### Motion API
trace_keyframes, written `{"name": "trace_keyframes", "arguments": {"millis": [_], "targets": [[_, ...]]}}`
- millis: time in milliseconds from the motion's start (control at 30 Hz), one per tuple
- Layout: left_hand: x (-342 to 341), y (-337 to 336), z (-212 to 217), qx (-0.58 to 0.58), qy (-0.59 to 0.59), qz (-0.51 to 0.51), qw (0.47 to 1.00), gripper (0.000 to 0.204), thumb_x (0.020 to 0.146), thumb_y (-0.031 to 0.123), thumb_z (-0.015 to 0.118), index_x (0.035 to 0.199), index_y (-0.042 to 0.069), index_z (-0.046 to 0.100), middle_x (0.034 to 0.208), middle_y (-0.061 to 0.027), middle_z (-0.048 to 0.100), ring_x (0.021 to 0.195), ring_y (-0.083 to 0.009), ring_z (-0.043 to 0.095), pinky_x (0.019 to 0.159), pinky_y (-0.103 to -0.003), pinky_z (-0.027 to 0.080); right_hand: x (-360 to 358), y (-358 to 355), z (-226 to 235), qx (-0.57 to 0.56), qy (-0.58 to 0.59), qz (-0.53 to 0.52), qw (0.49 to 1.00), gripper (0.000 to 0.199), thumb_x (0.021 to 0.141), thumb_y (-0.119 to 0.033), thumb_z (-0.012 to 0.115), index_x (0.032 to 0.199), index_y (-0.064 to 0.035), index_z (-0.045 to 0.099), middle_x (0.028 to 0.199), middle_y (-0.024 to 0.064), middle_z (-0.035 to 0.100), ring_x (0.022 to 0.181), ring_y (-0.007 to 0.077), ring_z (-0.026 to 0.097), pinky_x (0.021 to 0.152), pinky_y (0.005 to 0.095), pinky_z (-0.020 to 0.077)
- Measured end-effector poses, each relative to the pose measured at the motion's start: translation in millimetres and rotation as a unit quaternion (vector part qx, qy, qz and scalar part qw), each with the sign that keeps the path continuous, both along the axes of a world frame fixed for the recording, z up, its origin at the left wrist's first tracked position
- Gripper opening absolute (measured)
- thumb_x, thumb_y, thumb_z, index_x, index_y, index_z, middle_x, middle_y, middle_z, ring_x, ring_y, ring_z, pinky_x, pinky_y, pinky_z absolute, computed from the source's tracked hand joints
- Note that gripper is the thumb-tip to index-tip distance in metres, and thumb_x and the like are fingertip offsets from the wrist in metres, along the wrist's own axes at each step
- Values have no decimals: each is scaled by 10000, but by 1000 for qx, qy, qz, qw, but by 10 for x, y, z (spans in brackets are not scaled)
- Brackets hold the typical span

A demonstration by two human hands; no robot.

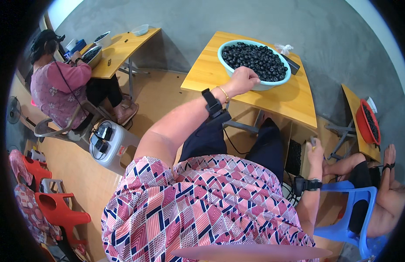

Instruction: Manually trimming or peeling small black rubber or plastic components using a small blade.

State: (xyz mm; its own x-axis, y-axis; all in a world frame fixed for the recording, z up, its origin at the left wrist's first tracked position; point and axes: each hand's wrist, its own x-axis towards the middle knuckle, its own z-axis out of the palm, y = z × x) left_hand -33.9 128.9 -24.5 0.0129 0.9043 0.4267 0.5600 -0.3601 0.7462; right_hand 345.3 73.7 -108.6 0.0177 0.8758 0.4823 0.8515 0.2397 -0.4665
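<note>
While the left hand (245, 80) is positioned at the near rim of the light-teal bowl (264, 86), its fingers are curled together, back of the hand uppermost; whether anything is pinched between the fingertips cannot be told. The right hand (315, 152), lower and well apart, is closed around a small tool (313, 141), grey at the protruding end with some yellow near the fingers. The long axis of this tool runs roughly away from the wearer, grey end foremost; finer detail is too small to establish.

The bowl sits upright on the yellow wooden counter (201, 73), opening upward, and is heaped with black ring-shaped pieces (254, 60). In this view its outline is longest from far left to near right. The pieces lie at mixed angles, several with their holes upward. Just beyond the bowl's right side are a dark flat case (292, 65), slanting from far left to near right, and a clear plastic bag (284, 49). Below the counter, left of the right hand, more black pieces (294, 157) are visible. A blue chair (352, 205) stands at the right.
</note>
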Motion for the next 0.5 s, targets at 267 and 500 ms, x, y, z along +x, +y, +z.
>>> {"name": "trace_keyframes", "arguments": {"millis": [267, 500], "targets": [[398, 592, 125, 249, 166, -49, 953, 174, 747, 120, 564, 880, 28, 631, 886, -140, 592, 858, -300, 572, 755, -358, 460, -140, -95, 111, -44, 62, 51, 996, 226, 848, -214, 517, 956, -16, 535, 820, 215, 576, 775, 360, 568, 677, 375, 435], [553, 890, 101, 57, 347, -142, 925, 188, 774, 136, 550, 943, 81, 612, 1050, -89, 537, 876, -286, 564, 765, -369, 456, -115, -208, 104, -62, 87, 58, 993, 222, 841, -220, 525, 911, -12, 561, 766, 206, 579, 745, 334, 578, 661, 365, 433]]}}
